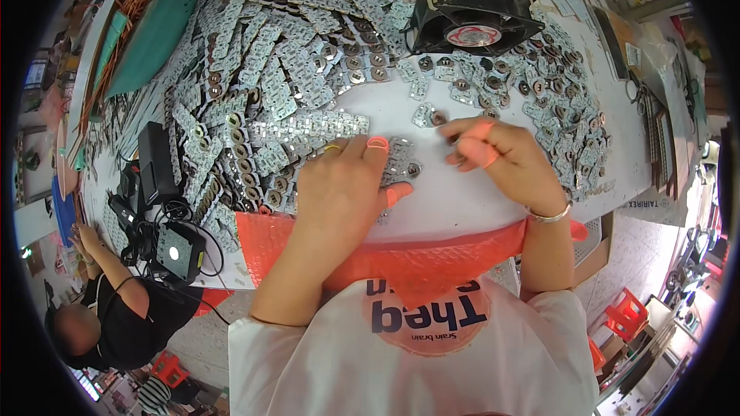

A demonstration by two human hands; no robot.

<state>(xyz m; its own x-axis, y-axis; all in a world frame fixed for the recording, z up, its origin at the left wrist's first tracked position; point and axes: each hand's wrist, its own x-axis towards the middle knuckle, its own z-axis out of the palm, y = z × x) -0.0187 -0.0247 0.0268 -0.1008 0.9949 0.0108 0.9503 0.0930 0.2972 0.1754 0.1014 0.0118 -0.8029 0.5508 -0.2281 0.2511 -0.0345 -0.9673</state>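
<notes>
My left hand [339, 181] is closed over a strip of small circuit boards [401, 158], its fingers and thumb around the strip's left part. A brown round part sits at the strip's right end. To the right, above the white tabletop, hovers my right hand [501, 156], fingers loosely bent and apart, with nothing visible between them. Close to its index fingertip lies a small loose board [426, 115] with a brown round part. Orange finger covers show on both hands. A wider board panel [324, 127] lies just beyond the left hand.
Heaped circuit board strips [270, 54] cover the left and far table. Loose single boards [566, 100] lie right, by a black fan [474, 19]. Black adapters and cables [173, 243] sit left, below a green container [158, 27]. Red sheeting [416, 258] lines the near edge. Another person [131, 300] works at left.
</notes>
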